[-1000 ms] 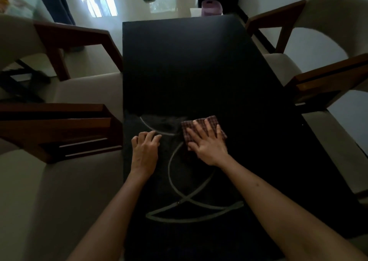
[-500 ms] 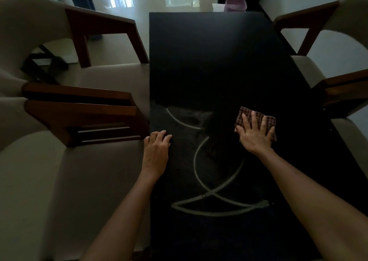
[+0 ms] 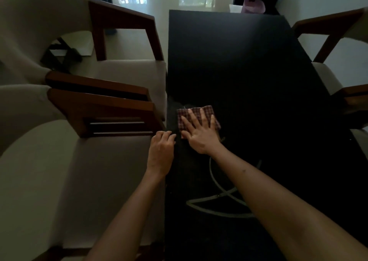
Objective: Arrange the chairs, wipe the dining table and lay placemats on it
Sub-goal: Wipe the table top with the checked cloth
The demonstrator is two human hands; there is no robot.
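A long black dining table (image 3: 239, 65) runs away from me. My right hand (image 3: 201, 133) lies flat, fingers spread, pressing a red checked cloth (image 3: 185, 114) onto the table near its left edge. My left hand (image 3: 161, 151) rests at the table's left edge with its fingers bent over it, holding nothing. Pale curved wipe streaks (image 3: 217, 201) show on the near part of the table, partly under my right forearm.
Two cream armchairs with brown wooden arms stand close along the left side, near chair (image 3: 83, 171) and far chair (image 3: 129, 69). Another chair (image 3: 338, 77) stands on the right. A pink object (image 3: 253, 4) and a dark bag lie beyond the far end.
My right hand has slid the cloth from the table's right-middle to the left, close to my left hand. The left hand has stayed at the edge. The view has shifted left.
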